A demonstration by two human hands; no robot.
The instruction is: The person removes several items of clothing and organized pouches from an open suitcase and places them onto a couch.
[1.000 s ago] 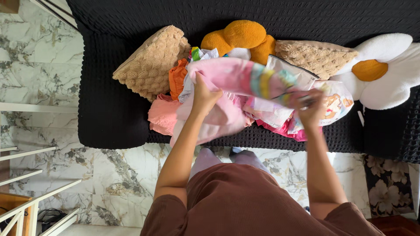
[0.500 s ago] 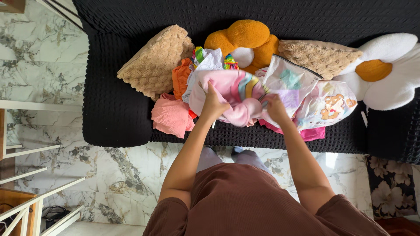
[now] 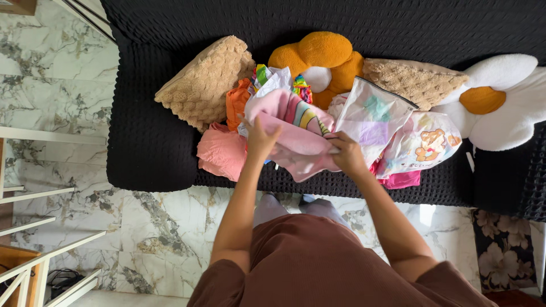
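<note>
A pink garment (image 3: 296,139) with coloured stripes is bunched over the front of a black sofa (image 3: 148,142). My left hand (image 3: 260,138) grips its left side. My right hand (image 3: 346,152) grips its right edge. Under and around it lies a heap of clothes: a salmon-pink piece (image 3: 220,152), an orange piece (image 3: 236,102) and a bright pink piece (image 3: 401,179). Two clear zip bags (image 3: 375,113) with folded clothes inside, one printed with a cartoon bear (image 3: 427,142), rest just right of my right hand.
Two tan textured cushions (image 3: 207,79) (image 3: 418,79), an orange flower cushion (image 3: 318,54) and a white flower cushion (image 3: 506,102) lean on the sofa back. Marble floor (image 3: 159,227) lies below. White shelf rails (image 3: 34,227) stand at the left.
The pink garment was spread wide between my hands. My right hand has come in leftward, and the cloth is now gathered into a smaller bundle between both hands.
</note>
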